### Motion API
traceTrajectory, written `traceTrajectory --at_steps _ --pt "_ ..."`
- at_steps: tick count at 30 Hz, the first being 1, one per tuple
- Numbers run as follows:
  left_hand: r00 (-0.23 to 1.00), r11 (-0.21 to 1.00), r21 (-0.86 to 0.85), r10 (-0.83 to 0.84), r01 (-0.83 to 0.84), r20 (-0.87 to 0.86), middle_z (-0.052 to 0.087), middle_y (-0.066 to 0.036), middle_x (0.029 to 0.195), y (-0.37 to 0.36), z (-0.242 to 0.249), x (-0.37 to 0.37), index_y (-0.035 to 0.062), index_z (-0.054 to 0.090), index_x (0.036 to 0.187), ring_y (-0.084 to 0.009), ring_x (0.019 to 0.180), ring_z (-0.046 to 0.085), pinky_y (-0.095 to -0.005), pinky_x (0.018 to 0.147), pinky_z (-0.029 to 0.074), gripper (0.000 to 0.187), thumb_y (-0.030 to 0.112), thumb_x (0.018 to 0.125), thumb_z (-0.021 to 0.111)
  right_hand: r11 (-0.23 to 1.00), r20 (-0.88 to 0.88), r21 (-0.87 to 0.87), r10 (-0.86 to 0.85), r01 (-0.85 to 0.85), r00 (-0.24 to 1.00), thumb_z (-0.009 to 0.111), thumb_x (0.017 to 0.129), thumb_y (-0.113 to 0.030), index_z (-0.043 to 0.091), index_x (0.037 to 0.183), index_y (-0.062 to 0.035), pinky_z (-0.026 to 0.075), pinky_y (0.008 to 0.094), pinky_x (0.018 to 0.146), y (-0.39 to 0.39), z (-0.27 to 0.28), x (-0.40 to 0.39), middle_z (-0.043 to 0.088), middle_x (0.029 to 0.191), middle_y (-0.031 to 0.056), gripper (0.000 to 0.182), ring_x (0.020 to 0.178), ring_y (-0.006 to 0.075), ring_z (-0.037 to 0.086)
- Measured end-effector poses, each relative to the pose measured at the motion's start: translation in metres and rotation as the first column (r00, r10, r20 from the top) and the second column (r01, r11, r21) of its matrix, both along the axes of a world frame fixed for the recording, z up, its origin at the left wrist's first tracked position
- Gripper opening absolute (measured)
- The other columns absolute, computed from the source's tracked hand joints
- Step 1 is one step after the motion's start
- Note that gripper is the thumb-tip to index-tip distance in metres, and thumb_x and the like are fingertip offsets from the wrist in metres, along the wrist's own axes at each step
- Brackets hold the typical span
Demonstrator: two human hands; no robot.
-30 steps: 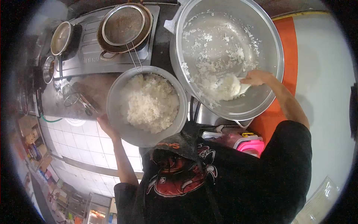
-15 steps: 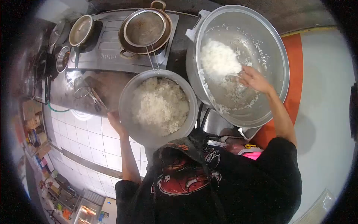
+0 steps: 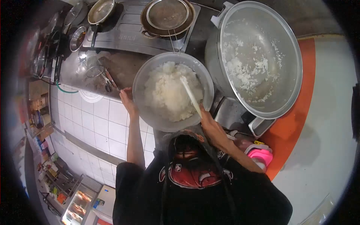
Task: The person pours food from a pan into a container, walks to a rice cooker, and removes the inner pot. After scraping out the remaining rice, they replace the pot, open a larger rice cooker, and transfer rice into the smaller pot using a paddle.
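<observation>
A wide metal bowl (image 3: 140,112) in front of me holds a heap of steaming white rice (image 3: 165,90). My right hand (image 3: 210,125) is closed around the handle of a white rice paddle (image 3: 190,93), whose blade end is in the rice. At the bowl's left side is my left hand (image 3: 129,104), its fingers stretched out along the outer wall; it seems to touch the bowl. To the right, a large metal pot (image 3: 258,105) stands tilted toward me, with loose rice scattered over its inside.
Behind the bowl is a gas stove (image 3: 131,28) bearing a pan with a round strainer (image 3: 167,15) on top. Scissors (image 3: 108,80) and a small wire strainer (image 3: 94,70) lie on the counter at left. A pink item (image 3: 261,155) sits near my right forearm.
My right hand has moved from inside the large pot to the bowl. The rice it carried is gone from the pot, and the paddle is now in the bowl. The view has shifted slightly.
</observation>
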State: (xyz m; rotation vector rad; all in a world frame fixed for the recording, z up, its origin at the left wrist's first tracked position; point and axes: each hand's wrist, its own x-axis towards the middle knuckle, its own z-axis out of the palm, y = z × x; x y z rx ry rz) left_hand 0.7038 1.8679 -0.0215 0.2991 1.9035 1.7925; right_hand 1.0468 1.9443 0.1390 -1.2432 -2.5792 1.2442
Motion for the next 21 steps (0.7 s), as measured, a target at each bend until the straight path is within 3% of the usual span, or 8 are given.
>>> traceTrajectory --at_steps 8,10,11,12,13,14,16,21 --pt "0.985 0.979 -0.189 -0.102 0.074 -0.142 0.053 -0.007 0.098 0.004 0.007 -0.012 0.0019 0.051 0.104 -0.0181 0.094 0.049 -0.0343 0.087 0.04 0.039 0.039 0.099 0.038 0.595 -0.222 -0.744 -0.649 0.304 0.727 0.051 0.097 -0.022 0.052 0.116 -0.005 0.039 0.0214 0.041 0.084 0.123 0.076 0.053 0.068 -0.0014 0.026 0.05 0.0062 0.048" --pt "0.549 0.319 -0.889 -0.831 0.329 -0.095 0.052 -0.008 0.095 0.005 0.009 -0.031 0.0016 0.052 0.1 -0.0185 0.091 0.05 -0.0354 0.08 0.042 0.027 0.027 0.096 0.044 0.64 -0.097 -0.544 -0.69 0.543 0.717 0.049 0.098 -0.024 0.053 0.115 -0.0059 0.04 0.0217 0.043 0.121 0.133 0.103 0.053 0.067 -0.0004 0.025 0.05 0.007 0.051" --pt "0.538 0.319 -0.886 -0.837 0.336 -0.097 0.052 -0.008 0.095 0.005 0.007 -0.022 0.0016 0.052 0.1 -0.0185 0.091 0.05 -0.0354 0.08 0.042 0.027 0.027 0.096 0.044 0.731 -0.086 -0.473 -0.594 0.492 0.8 0.049 0.098 -0.027 0.053 0.114 -0.0065 0.04 0.0206 0.046 0.148 0.134 0.12 0.052 0.066 -0.0016 0.026 0.052 0.0069 0.05" --pt "0.734 0.722 -0.648 -0.573 0.243 -0.363 0.054 -0.012 0.087 0.005 0.006 -0.012 -0.0017 0.053 0.091 -0.0218 0.082 0.051 -0.0377 0.072 0.042 0.027 0.025 0.09 0.05 0.806 0.003 -0.279 -0.543 0.522 0.84 0.05 0.097 -0.032 0.056 0.11 -0.0035 0.048 0.029 0.052 0.173 0.119 0.146 0.061 0.073 0.0056 0.032 0.062 0.0165 0.062" --pt "0.858 0.959 -0.279 -0.186 0.053 -0.479 0.056 -0.016 0.079 0.007 0.006 -0.006 -0.0049 0.053 0.081 -0.0252 0.073 0.052 -0.0399 0.065 0.041 0.027 0.022 0.085 0.055 0.909 0.106 0.166 -0.402 0.383 0.909 0.05 0.096 -0.034 0.058 0.108 -0.0019 0.051 0.0351 0.058 0.202 0.09 0.183 0.064 0.081 0.0114 0.035 0.071 0.024 0.064" --pt "0.854 0.96 -0.274 -0.195 0.065 -0.483 0.056 -0.016 0.079 0.009 0.007 -0.005 -0.0049 0.053 0.081 -0.0252 0.073 0.052 -0.0399 0.065 0.041 0.027 0.022 0.085 0.055 0.828 0.269 0.55 -0.304 0.114 0.914 0.05 0.095 -0.037 0.06 0.107 -0.0003 0.053 0.0412 0.064 0.229 0.068 0.206 0.066 0.09 0.0173 0.039 0.081 0.0314 0.067" --pt "0.551 0.937 -0.35 -0.297 0.009 -0.78 0.056 -0.015 0.07 0.011 0.009 -0.002 -0.0055 0.051 0.074 -0.0251 0.064 0.051 -0.0389 0.057 0.04 0.028 0.019 0.079 0.062 0.899 0.777 0.429 -0.417 0.087 0.472 0.046 0.095 -0.042 0.062 0.107 0.0017 0.051 0.0486 0.077 0.268 0.067 0.197 0.064 0.102 0.0254 0.048 0.096 0.0414 0.062" --pt "0.754 0.88 -0.472 -0.344 0.052 -0.559 0.053 -0.01 0.061 0.018 0.019 0.001 -0.0034 0.052 0.07 -0.0224 0.057 0.05 -0.0372 0.052 0.039 0.026 0.019 0.08 0.062 0.984 0.843 0.172 -0.127 -0.039 0.523 0.039 0.096 -0.049 0.062 0.11 -0.0005 0.049 0.049 0.084 0.303 0.017 0.214 0.065 0.092 0.0248 0.055 0.09 0.0429 0.063"
